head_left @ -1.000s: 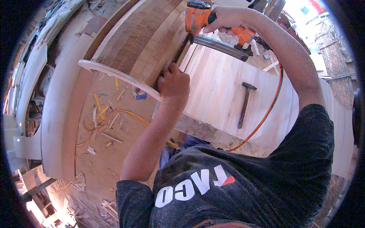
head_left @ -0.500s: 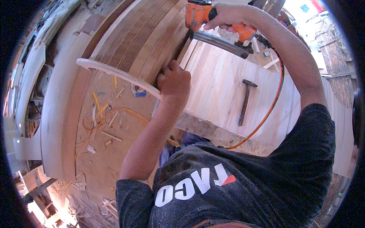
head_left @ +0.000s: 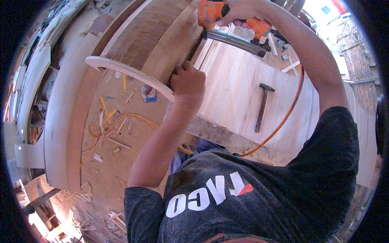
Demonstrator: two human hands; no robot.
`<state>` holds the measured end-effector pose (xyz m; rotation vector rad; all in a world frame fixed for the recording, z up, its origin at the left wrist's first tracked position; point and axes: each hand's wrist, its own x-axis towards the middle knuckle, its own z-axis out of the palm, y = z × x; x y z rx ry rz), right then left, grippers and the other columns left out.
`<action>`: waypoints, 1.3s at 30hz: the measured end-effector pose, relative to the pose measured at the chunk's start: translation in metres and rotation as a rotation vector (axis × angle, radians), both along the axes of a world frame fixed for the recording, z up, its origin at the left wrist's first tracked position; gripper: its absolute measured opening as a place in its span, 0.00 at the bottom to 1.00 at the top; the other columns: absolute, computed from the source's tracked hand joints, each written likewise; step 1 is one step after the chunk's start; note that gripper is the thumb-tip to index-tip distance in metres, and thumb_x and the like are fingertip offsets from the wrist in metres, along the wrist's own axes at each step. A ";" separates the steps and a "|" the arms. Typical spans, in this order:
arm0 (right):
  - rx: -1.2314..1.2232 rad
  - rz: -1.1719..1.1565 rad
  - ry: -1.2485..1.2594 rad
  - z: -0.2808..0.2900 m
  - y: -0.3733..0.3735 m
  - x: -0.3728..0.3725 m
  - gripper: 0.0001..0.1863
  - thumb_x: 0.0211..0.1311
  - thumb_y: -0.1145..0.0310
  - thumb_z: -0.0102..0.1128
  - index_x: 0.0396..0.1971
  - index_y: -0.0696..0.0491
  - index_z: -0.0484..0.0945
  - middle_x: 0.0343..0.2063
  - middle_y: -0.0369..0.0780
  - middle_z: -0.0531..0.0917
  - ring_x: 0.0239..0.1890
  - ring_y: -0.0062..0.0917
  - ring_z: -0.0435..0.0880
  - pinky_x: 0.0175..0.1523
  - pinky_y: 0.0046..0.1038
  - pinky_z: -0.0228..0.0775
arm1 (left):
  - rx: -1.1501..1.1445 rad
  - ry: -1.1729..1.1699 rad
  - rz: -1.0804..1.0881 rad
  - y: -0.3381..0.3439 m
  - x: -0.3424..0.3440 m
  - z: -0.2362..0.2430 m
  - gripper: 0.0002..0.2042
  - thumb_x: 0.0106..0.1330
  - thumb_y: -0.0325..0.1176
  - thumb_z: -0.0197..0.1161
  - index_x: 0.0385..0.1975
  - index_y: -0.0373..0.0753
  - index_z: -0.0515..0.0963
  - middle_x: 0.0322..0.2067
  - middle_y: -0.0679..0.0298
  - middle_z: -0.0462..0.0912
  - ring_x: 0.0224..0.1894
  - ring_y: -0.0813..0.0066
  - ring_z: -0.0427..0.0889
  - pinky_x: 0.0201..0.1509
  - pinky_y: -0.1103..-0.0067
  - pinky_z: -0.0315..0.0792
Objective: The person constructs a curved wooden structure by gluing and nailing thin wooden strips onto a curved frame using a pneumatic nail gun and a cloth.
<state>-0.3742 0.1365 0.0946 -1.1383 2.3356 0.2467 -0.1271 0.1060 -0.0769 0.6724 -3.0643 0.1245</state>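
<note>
My right hand (head_left: 239,13), at the top of the view, is wrapped round the handle of an orange air nail gun (head_left: 211,15). The gun's nose meets the edge of a curved panel of wooden slats (head_left: 156,44), and its grey magazine (head_left: 237,43) reaches to the right. Closed about the panel's near right corner is my left hand (head_left: 188,81), its fingertips partly hidden. A pale curved rim strip (head_left: 133,75) runs along the panel's near end, up to this hand. To the right, a hammer (head_left: 263,106) lies on a pale boarded wooden surface (head_left: 231,89).
An orange air hose (head_left: 283,125) loops beside my right arm. Left of me, a yellow-orange hose (head_left: 137,117) and wood offcuts (head_left: 119,143) litter the dusty floor. A tall curved wooden piece (head_left: 63,117) stands farther left. Wood scraps (head_left: 283,52) lie beyond the boarded surface.
The view has shifted slightly, and the nail gun appears a little higher in it. Both hands keep their grips, the left on the panel's corner.
</note>
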 end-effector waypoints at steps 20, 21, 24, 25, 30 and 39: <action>-0.092 0.024 -0.248 -0.008 0.013 0.042 0.29 0.58 0.42 0.73 0.25 0.57 0.83 0.19 0.35 0.78 0.21 0.21 0.77 0.27 0.29 0.69 | -0.047 0.338 -0.255 0.046 0.072 0.025 0.07 0.61 0.35 0.65 0.30 0.40 0.87 0.36 0.60 0.84 0.43 0.65 0.83 0.55 0.65 0.67; -0.076 0.041 -0.248 -0.009 0.013 0.043 0.29 0.58 0.41 0.73 0.25 0.57 0.83 0.19 0.35 0.79 0.21 0.21 0.77 0.27 0.29 0.70 | 0.157 0.413 -0.322 0.047 0.086 0.029 0.06 0.62 0.35 0.66 0.27 0.42 0.85 0.33 0.61 0.83 0.41 0.65 0.83 0.51 0.66 0.68; -0.065 0.054 -0.231 -0.011 0.013 0.048 0.30 0.58 0.40 0.72 0.24 0.57 0.83 0.19 0.36 0.79 0.21 0.22 0.79 0.28 0.30 0.72 | 0.343 0.626 -0.210 0.036 0.123 0.031 0.07 0.60 0.34 0.71 0.24 0.42 0.80 0.30 0.61 0.82 0.37 0.64 0.82 0.44 0.66 0.69; -0.064 0.055 -0.234 -0.010 0.012 0.051 0.30 0.58 0.40 0.72 0.24 0.57 0.83 0.19 0.36 0.79 0.21 0.22 0.79 0.28 0.30 0.72 | 0.343 0.623 -0.207 0.027 0.130 0.024 0.07 0.60 0.34 0.71 0.24 0.42 0.80 0.30 0.61 0.82 0.37 0.64 0.82 0.44 0.66 0.69; -0.054 0.096 -0.172 -0.011 0.006 0.053 0.29 0.58 0.41 0.72 0.26 0.58 0.84 0.20 0.36 0.81 0.23 0.24 0.80 0.28 0.30 0.72 | 0.400 1.014 0.172 -0.013 0.147 -0.001 0.11 0.59 0.33 0.76 0.30 0.40 0.78 0.30 0.61 0.80 0.35 0.61 0.79 0.40 0.68 0.69; -0.023 0.121 -0.177 -0.004 -0.003 0.064 0.29 0.58 0.41 0.72 0.30 0.58 0.85 0.21 0.36 0.80 0.23 0.24 0.78 0.29 0.29 0.71 | 0.582 1.154 0.280 -0.046 0.131 0.003 0.25 0.59 0.44 0.79 0.47 0.31 0.82 0.41 0.56 0.80 0.45 0.63 0.78 0.52 0.69 0.71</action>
